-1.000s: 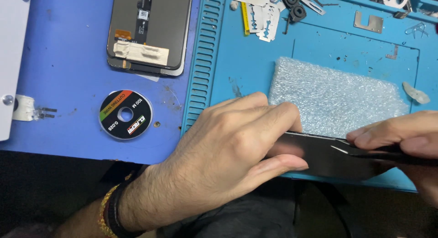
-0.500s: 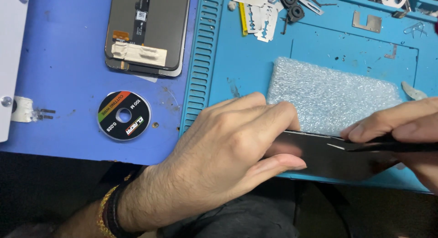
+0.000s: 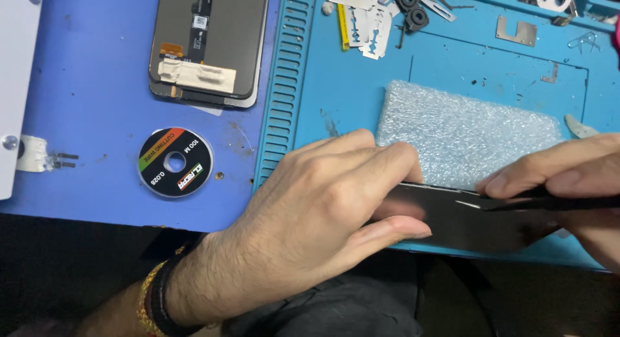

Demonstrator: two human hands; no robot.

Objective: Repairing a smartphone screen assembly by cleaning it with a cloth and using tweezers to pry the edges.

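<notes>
black phone panel held flat at the near edge of the blue mat

the panel (image 3: 478, 217) runs left to right between the 2 hands: the left hand (image 3: 323, 208) clamps its left end, fingers closed over it; the right hand (image 3: 568, 182) pinches a thin dark tool (image 3: 555, 204) at its top edge.

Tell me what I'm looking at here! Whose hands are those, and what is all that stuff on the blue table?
The camera sits on a person's head and looks down at their own two hands. The left hand presses on a flat black phone-like slab at the edge of a blue work mat. The right hand pinches a thin dark tool against the slab's edge. Behind lies a pad of bubble wrap. Farther left are a phone screen part lying face down, a round spool of cutting wire, and some razor blades.
</notes>
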